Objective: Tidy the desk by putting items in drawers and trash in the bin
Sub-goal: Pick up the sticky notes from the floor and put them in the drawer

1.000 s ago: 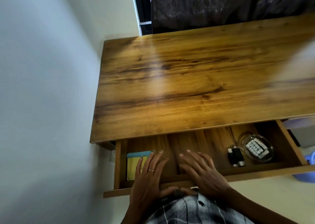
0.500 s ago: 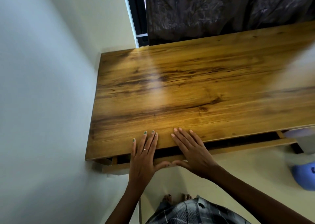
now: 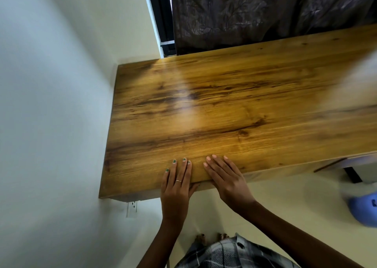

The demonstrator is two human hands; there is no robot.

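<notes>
Left hand (image 3: 177,183) and right hand (image 3: 225,178), both flat and empty at the tabletop's (image 3: 244,108) six o'clock edge, should press evenly.

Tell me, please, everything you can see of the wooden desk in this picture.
The desk has a flat top of warm brown wood-look board with dark streaky grain and a pale sheen across its middle. Its left end stands against the white wall, its far edge against a dark curtain. No open drawer shows beneath the near edge. The left hand and right hand lie flat on the near edge, fingers straight; the left thumb hooks under it. The right end runs out of view.
</notes>
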